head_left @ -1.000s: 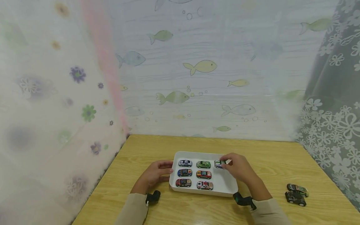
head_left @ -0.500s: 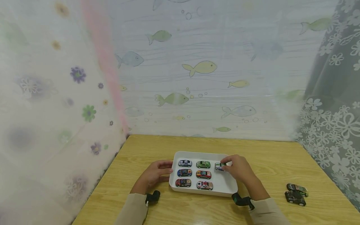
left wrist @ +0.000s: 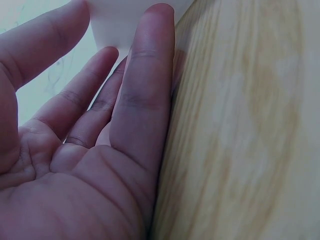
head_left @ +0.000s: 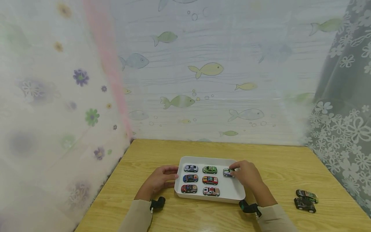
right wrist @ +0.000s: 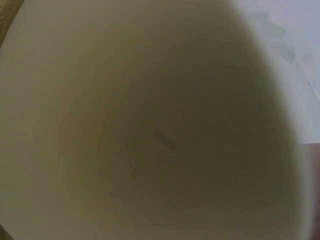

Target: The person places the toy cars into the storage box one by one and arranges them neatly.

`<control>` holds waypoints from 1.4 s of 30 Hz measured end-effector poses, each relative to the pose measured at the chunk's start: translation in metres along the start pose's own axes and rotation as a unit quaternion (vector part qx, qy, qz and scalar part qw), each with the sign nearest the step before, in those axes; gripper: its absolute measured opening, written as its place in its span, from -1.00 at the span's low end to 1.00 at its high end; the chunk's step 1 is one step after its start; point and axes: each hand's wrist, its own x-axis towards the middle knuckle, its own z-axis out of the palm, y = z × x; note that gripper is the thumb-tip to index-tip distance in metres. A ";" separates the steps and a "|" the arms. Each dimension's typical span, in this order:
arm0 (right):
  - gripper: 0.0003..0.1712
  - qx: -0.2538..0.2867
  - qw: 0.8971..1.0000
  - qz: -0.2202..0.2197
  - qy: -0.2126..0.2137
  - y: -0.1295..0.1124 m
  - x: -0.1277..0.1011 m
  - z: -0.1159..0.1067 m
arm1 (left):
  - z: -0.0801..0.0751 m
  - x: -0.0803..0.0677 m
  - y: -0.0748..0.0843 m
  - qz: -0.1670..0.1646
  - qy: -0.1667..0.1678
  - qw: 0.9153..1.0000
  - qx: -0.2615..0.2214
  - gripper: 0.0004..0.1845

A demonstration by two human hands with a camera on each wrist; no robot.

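A white tray (head_left: 230,194) holds toy cars in rows. At its right part, in the head view, my right hand (head_left: 248,175) pinches a white toy car (head_left: 227,172) with green and purple markings between thumb and fingers. To its left stand a green car (head_left: 210,169) and a red-yellow car (head_left: 210,180). My left hand (head_left: 158,179) rests at the tray's left end, thumb by the rim. Seen in the left wrist view, the left hand (left wrist: 105,120) has its fingers nearly straight, tips at the tray's outer wall (left wrist: 112,25). A blurred pale surface fills most of the right wrist view.
Two dark toy cars (head_left: 305,200) lie against each other on the wooden table (head_left: 278,154), to the right of the tray. A fish-print curtain (head_left: 214,96) hangs behind the table, and a flowered one (head_left: 58,129) runs along the left side.
My right hand has shifted the white toy car slightly right and toward me inside the tray. The left hand and the other cars have stayed in place.
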 end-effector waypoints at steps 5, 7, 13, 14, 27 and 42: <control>-0.80 -0.002 1.000 0.003 0.002 0.001 0.000 0.001 | 0.001 0.000 0.000 0.002 0.000 1.000 -0.001 -0.45; -0.80 -0.005 1.000 0.001 0.004 0.001 0.000 0.001 | 0.001 0.000 0.000 0.002 -0.001 1.000 -0.002 -0.45; -0.79 -0.009 1.000 -0.007 0.008 0.001 -0.001 0.002 | 0.001 0.000 0.000 -0.001 -0.001 1.000 -0.007 -0.45; -0.79 -0.008 1.000 -0.008 0.008 0.001 -0.001 0.002 | 0.001 0.000 0.001 -0.001 -0.001 1.000 -0.007 -0.45; -0.79 -0.006 1.000 -0.006 0.007 0.000 -0.002 0.002 | 0.003 -0.002 0.002 -0.001 -0.001 1.000 0.001 -0.45; -0.77 0.006 1.000 -0.016 0.008 0.002 -0.006 -0.002 | 0.003 -0.002 0.002 0.005 0.003 1.000 -0.004 -0.46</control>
